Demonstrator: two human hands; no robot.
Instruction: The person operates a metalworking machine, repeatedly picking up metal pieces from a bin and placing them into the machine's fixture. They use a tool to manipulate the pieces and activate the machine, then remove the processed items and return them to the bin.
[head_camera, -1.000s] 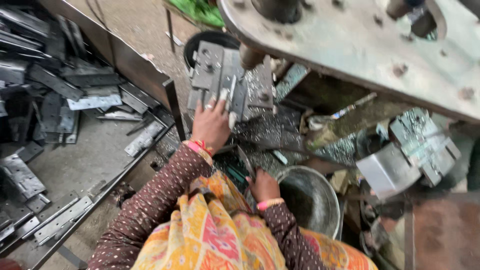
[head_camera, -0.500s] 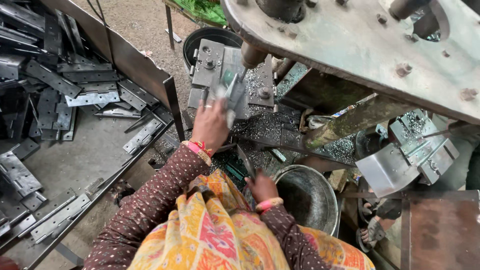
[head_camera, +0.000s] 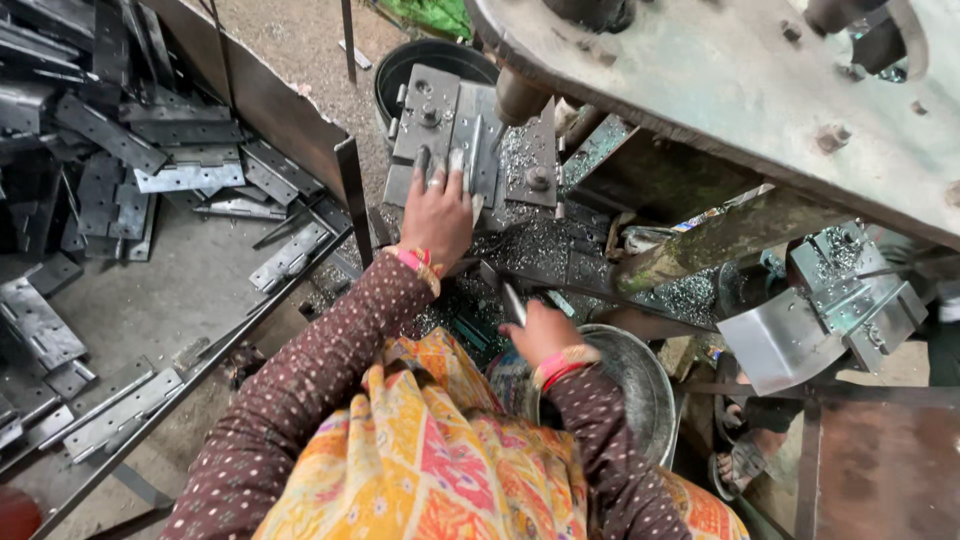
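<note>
Left hand lies flat, fingers spread, on the grey steel die plate; right hand, below that plate, grips a thin metal strip

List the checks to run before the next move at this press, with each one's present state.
1. Left hand on the metal strip at the die plate: ok.
2. Left fingers clear of the punch zone: not ok, they lie on the plate.
3. Right hand gripping the thin tool: ok.
4. Steel bowl beside right hand: ok.
5. Strip seated squarely: cannot tell.
</note>
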